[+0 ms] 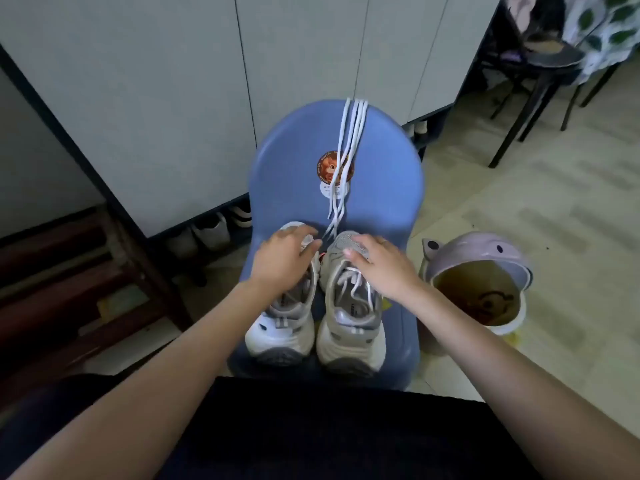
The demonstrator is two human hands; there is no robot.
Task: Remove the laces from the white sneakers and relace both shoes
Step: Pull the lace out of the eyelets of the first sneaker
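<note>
**Two hands on the toes, loose laces waiting to slide**

Head view: two sneakers sit side by side on a blue stool (381, 188), toes toward 12 o'clock. The left hand (282, 258) lies over the toe of the left shoe (278, 327), fingers bent over it, apparently gripping lightly. The right hand (384, 265) rests on the toe of the right shoe (349, 320), fingers fairly straight, pressing rather than clamping. The right shoe shows lacing across its tongue; whether the left is laced is hidden by the hand. A bunch of spare laces (348, 143) runs from the stool's 12 o'clock edge down to just beside the toes.

Risks, as I judge them: nudging either shoe forward could drag the laces, and their far ends already hang over the edge, so they may slip to the floor. A shove toward 3 o'clock could tip the right shoe off, toward the open bin (481, 271) standing there. The strands lie crossed, so a careless pull may tangle them.
</note>
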